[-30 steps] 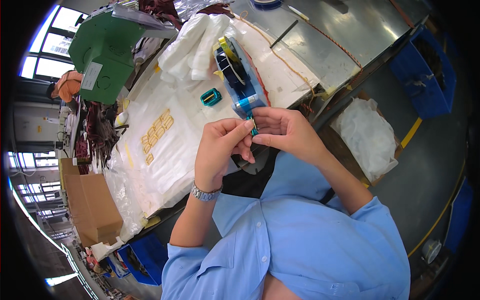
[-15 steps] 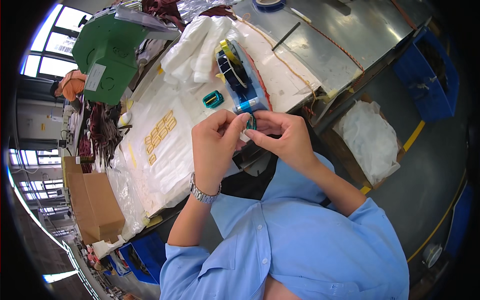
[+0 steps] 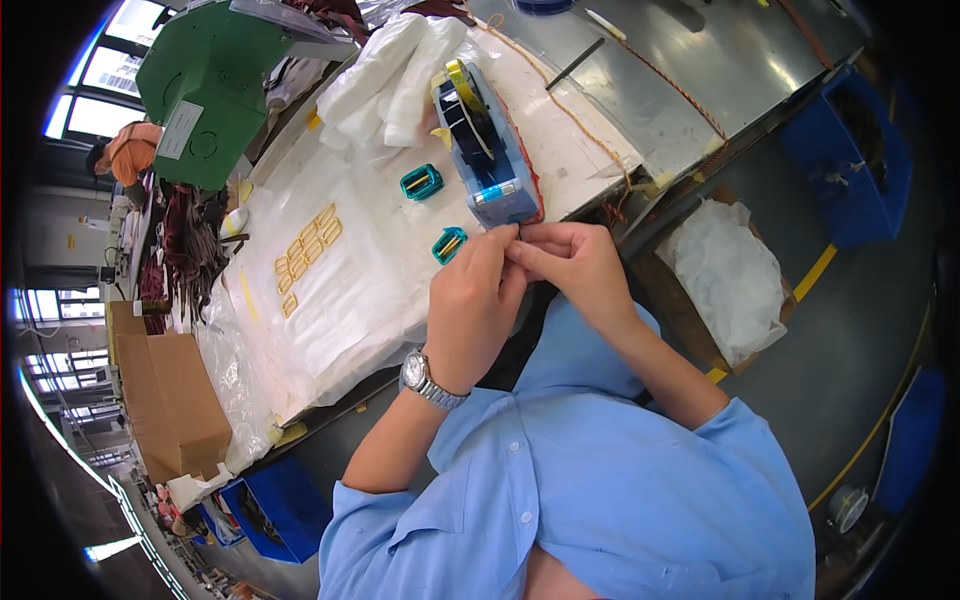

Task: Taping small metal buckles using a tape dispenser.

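My left hand (image 3: 475, 300) and my right hand (image 3: 575, 265) meet fingertip to fingertip at the table edge, just in front of a blue tape dispenser (image 3: 512, 190). Both are closed in a pinch; whatever is between the fingers is too small or hidden to make out. Beside my left fingers lies a teal-wrapped frame with a gold bar (image 3: 449, 245). A second teal-wrapped frame (image 3: 422, 182) sits farther back. To the left, several flat gold-coloured frames (image 3: 310, 248) are laid in rows on white sheeting (image 3: 350, 300).
White foam wrap (image 3: 400, 80) is heaped behind the dispenser. A green machine housing (image 3: 205, 95) stands at the far left, with a person (image 3: 132, 150) beyond. An open cardboard box (image 3: 175, 400) is left; a plastic-lined box (image 3: 725, 285) and blue bin (image 3: 840, 160) are right.
The teal-wrapped frame that was between my fingers now lies on the table by my left hand. Both hands have drawn together, the left moving right and down.
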{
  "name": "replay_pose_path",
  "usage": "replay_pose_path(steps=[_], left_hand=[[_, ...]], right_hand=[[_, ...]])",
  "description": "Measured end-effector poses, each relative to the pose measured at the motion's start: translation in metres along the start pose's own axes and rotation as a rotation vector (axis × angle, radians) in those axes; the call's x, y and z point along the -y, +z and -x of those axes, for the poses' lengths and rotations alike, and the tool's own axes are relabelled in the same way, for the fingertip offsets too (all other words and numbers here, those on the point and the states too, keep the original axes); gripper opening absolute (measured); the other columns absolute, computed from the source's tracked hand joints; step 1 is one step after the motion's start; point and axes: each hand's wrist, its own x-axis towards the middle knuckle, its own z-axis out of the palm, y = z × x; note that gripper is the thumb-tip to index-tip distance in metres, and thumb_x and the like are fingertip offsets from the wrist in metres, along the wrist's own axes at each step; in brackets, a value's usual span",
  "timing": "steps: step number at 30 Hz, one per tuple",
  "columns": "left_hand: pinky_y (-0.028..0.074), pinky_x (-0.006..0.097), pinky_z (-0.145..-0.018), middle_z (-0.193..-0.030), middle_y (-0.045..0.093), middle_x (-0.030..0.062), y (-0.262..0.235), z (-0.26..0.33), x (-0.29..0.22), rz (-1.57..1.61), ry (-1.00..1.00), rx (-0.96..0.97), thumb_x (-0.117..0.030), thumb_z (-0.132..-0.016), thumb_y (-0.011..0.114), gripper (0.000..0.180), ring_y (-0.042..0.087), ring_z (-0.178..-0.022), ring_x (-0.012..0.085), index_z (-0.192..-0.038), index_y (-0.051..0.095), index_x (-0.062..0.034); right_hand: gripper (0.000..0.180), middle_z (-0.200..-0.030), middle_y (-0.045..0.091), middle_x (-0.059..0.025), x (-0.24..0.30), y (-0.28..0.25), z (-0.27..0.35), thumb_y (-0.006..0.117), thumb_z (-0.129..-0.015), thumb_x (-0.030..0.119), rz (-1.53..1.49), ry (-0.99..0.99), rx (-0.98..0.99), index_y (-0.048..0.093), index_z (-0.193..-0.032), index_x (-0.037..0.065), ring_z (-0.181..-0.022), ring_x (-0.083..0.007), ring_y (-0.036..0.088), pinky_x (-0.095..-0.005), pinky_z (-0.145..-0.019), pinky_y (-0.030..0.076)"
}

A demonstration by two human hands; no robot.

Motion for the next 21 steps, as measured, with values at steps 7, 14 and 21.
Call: replay_pose_path(steps=[7, 14, 21], left_hand=[[0.067, 0.031, -0.083, -0.113, 0.079, 0.0139, -0.013, 0.044, -0.007, 0.694, -0.453, 0.176, 0.010, -0.100, 0.072, 0.033, 0.080, -0.094, 0.0178, -0.133, 0.068, 0.0092], [0.066, 0.031, -0.084, -0.114, 0.077, 0.0144, -0.026, 0.059, 0.019, 0.799, -0.495, 0.267, 0.007, -0.098, 0.075, 0.034, 0.078, -0.096, 0.0175, -0.131, 0.068, 0.0070], [0.060, 0.035, -0.074, -0.115, 0.076, 0.0131, -0.051, 0.050, 0.010, -0.051, 0.043, 0.113, -0.005, -0.087, 0.085, 0.036, 0.076, -0.089, 0.0279, -0.121, 0.073, -0.0034]], right_hand=[[0.031, -0.097, 0.079, -0.0119, -0.001, -0.028, 0.038, 0.068, -0.112, 0.022, -0.149, 0.277, 0.118, 0.074, -0.116, -0.007, -0.083, -0.0174, 0.078, -0.0324, -0.080, 0.065], [0.024, -0.096, 0.079, -0.0088, -0.011, -0.018, 0.025, 0.069, -0.110, 0.017, 0.036, 0.301, 0.279, 0.076, -0.115, -0.006, -0.081, -0.0144, 0.076, -0.0287, -0.075, 0.062], [0.020, -0.088, 0.079, -0.0071, 0.003, 0.018, 0.028, 0.071, -0.107, 0.013, 0.258, 0.168, 0.167, 0.077, -0.114, -0.005, -0.078, -0.0098, 0.075, -0.0255, -0.070, 0.060]])
